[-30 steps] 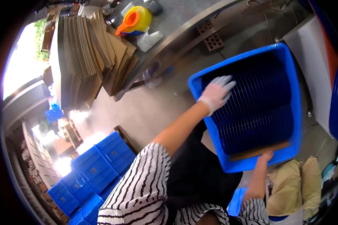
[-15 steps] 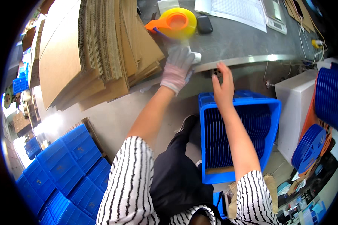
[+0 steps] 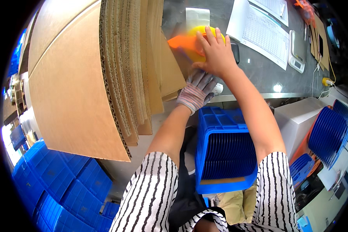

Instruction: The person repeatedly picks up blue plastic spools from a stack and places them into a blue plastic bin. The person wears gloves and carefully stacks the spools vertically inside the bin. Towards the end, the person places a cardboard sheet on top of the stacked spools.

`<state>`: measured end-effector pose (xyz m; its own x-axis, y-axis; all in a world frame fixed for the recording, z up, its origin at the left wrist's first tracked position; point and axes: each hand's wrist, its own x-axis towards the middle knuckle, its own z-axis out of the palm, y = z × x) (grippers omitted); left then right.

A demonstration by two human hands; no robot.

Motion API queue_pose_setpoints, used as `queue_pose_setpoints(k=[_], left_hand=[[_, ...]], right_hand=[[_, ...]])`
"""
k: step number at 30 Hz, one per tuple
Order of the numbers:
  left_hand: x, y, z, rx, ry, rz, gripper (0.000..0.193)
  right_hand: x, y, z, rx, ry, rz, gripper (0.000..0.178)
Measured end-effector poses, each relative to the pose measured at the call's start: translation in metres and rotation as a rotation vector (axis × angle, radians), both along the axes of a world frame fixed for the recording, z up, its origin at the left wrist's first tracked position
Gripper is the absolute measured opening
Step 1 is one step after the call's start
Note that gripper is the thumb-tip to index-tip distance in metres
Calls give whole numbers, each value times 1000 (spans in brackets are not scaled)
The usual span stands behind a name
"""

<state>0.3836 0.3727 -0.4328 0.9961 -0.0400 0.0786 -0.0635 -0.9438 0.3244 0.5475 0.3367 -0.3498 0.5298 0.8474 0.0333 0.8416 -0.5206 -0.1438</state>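
My right hand (image 3: 217, 56), bare, reaches over a yellow tape roll (image 3: 200, 29) in an orange tape dispenser (image 3: 181, 41). Its fingers are spread across the roll's right side, and the thumb points down toward my other hand. Just below, at the table's near edge, my left hand (image 3: 199, 88) wears a grey glove with a pinkish cuff. The gloved fingers bend over a small white cylinder (image 3: 218, 89), whose end sticks out to their right. What lies beneath the palm is hidden. The dispenser's lower part is blurred.
Flat cardboard sheets (image 3: 77, 85) stand in a thick stack on the left. A black mouse-shaped object (image 3: 235, 52), printed sheets (image 3: 261, 34) and a scale (image 3: 297, 52) lie on the grey table (image 3: 255, 77). Below stands a blue crate (image 3: 226, 188) of blue reels; blue crates (image 3: 62, 178) stack lower left.
My right hand has gone from the table's edge up and left onto the tape roll. The left hand stays by the white cylinder. The whole view has shifted, and the cardboard looks larger.
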Motion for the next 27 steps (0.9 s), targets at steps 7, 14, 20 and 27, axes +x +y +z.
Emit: queue_pose_setpoints(k=[7,14,20,27], left_hand=[[-5,0,-3,26,5,5,69],[2,2,17,-24,11,22,63],[2,4,18,-53,44,30,62],[4,1,14,-36,20,49,58]], right_hand=[[-24,5,3,-80,-22,8,56],[43,8,-2,94,-75,31,48],[36,10,-17,411,74,167,50],[17,-13,-55,223,175,-63,49]])
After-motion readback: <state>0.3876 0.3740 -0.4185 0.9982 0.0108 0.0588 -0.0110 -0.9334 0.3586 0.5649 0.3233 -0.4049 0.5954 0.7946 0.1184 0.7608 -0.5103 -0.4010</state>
